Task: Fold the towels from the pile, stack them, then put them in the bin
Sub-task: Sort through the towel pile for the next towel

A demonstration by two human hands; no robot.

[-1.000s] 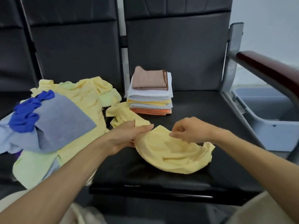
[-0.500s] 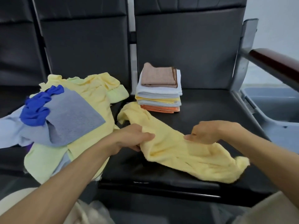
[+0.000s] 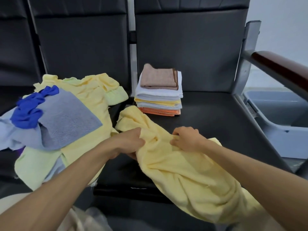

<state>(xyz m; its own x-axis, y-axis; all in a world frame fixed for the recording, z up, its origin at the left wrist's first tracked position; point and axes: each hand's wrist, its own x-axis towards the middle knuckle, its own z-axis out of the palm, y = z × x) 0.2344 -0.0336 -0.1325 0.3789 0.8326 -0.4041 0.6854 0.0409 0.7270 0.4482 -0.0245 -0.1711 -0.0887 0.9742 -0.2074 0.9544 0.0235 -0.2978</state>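
A crumpled yellow towel (image 3: 188, 177) lies stretched across the black seat (image 3: 221, 120), from near the stack down to the front right edge. My left hand (image 3: 131, 142) grips its left side and my right hand (image 3: 186, 139) pinches a fold near its middle. Behind them stands a stack of folded towels (image 3: 159, 94), brown on top, then white, yellow and orange. The unfolded pile (image 3: 66, 120) of yellow, green, grey and blue towels covers the seat to the left. A grey bin (image 3: 286, 130) sits on the floor at the right.
Dark seat backs (image 3: 188, 47) rise behind the stack. A metal frame post with a dark red armrest (image 3: 281, 69) stands between the seat and the bin. My lap shows along the lower edge.
The yellow towel has been drawn out from a bunched heap into a long shape reaching toward the lower right. Both hands have kept hold of it and moved closer together.
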